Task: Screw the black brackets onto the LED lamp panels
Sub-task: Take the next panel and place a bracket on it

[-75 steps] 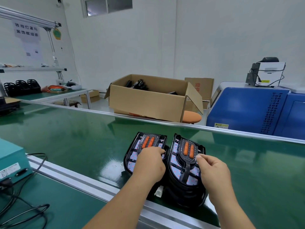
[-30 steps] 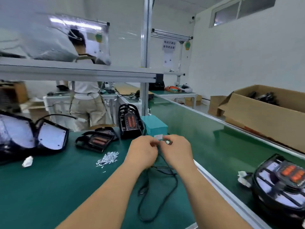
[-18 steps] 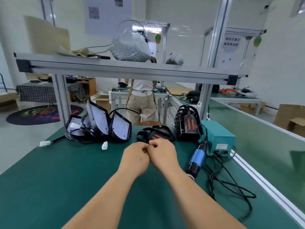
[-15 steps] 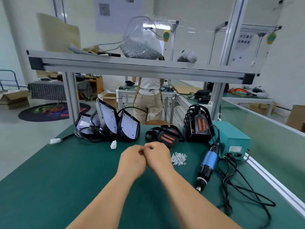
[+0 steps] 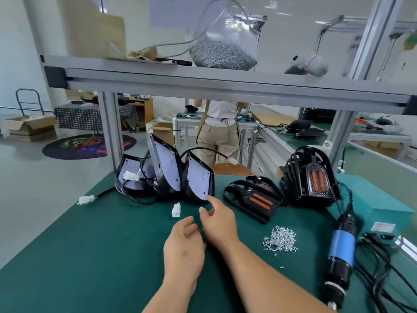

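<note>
Right hand (image 5: 217,224), fingers spread and empty, is nearer the on-edge LED lamp panel (image 5: 198,179) just ahead; left hand (image 5: 184,247) hangs behind it, relaxed and empty.

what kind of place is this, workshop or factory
Probably a small factory assembly station for lamps: a green-matted workbench holds lamp panels, a pile of loose screws and a powered screwdriver, with a big bag of screws on the aluminium shelf above.

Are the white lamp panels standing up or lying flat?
Standing on edge, tilted. The panels lean together on the table, white faces showing.
</note>
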`<state>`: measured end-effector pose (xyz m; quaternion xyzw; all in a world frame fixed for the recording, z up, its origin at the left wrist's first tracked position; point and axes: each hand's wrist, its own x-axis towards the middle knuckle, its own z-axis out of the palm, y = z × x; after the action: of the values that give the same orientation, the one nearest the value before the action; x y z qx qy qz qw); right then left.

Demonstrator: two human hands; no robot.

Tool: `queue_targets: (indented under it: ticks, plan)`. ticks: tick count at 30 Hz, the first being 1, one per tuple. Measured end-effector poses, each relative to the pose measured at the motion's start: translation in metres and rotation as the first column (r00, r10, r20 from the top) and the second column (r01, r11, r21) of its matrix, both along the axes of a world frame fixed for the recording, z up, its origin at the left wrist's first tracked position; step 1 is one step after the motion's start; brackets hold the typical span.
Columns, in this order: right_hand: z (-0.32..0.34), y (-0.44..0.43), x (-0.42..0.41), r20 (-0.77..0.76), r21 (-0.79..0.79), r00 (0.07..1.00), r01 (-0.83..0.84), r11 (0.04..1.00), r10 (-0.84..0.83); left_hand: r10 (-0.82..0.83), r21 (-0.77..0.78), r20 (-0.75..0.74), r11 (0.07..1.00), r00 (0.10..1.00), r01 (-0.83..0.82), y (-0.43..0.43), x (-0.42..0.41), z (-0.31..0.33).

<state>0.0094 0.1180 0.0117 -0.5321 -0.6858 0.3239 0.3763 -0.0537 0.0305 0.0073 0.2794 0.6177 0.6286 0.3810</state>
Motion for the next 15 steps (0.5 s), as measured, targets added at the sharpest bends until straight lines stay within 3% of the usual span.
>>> queue_targets:
  ticks: [10,15]
  plan:
    - [-0.004,0.021,-0.021,0.142,0.010,0.990,0.014,1.000,-0.015,0.006,0.005,0.072,1.000,0.997,-0.007,0.004,-0.003,0.001]
    - [-0.005,0.013,-0.015,0.045,0.065,0.995,0.081,0.995,-0.084,-0.043,0.046,0.201,0.998,0.979,0.034,0.004,-0.010,0.003]
